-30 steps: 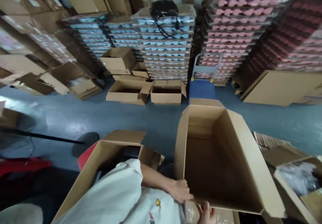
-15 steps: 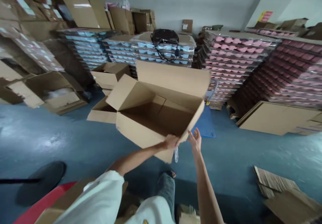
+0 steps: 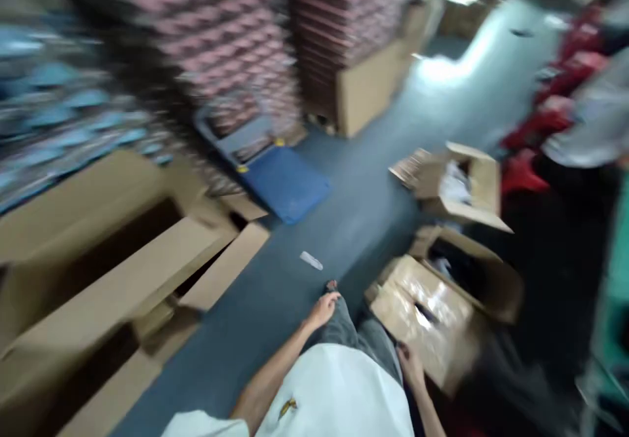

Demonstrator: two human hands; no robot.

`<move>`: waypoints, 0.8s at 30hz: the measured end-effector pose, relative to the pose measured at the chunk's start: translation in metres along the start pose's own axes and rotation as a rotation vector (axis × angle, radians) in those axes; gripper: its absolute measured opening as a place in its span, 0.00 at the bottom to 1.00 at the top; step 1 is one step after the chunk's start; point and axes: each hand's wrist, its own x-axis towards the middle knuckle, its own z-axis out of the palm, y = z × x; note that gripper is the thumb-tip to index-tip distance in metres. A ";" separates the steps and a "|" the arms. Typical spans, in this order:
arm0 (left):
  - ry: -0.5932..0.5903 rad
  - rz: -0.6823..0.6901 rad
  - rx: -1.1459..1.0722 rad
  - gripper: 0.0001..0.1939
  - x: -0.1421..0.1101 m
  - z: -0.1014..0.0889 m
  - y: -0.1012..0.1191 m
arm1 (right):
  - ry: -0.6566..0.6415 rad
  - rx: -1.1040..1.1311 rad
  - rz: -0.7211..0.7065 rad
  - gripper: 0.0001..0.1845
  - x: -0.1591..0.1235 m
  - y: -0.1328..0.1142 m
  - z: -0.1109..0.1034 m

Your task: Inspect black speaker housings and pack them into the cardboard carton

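My left hand (image 3: 324,308) hangs in front of my left thigh, loosely bent and holding nothing. By my right thigh is my right hand (image 3: 409,362), close to a taped cardboard box (image 3: 417,299); its fingers are blurred, and whether it touches the box cannot be made out. Away to the left stands a large open cardboard box (image 3: 113,260), with other open boxes (image 3: 221,273) against it. Neither hand reaches those.
A blue platform trolley (image 3: 289,181) stands ahead beside stacked pink trays (image 3: 221,31). On the floor lies a small white strip (image 3: 311,261). Open boxes (image 3: 472,181) line the right side. Farther right, a person in a white top (image 3: 590,122) is near red shapes.
The view has swung right. My hands have let go of the large open box, which now stands at left, and both have dropped to my sides.
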 end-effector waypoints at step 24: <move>-0.504 0.128 0.586 0.25 0.240 0.349 0.008 | 0.051 -0.072 0.193 0.24 0.350 0.338 0.009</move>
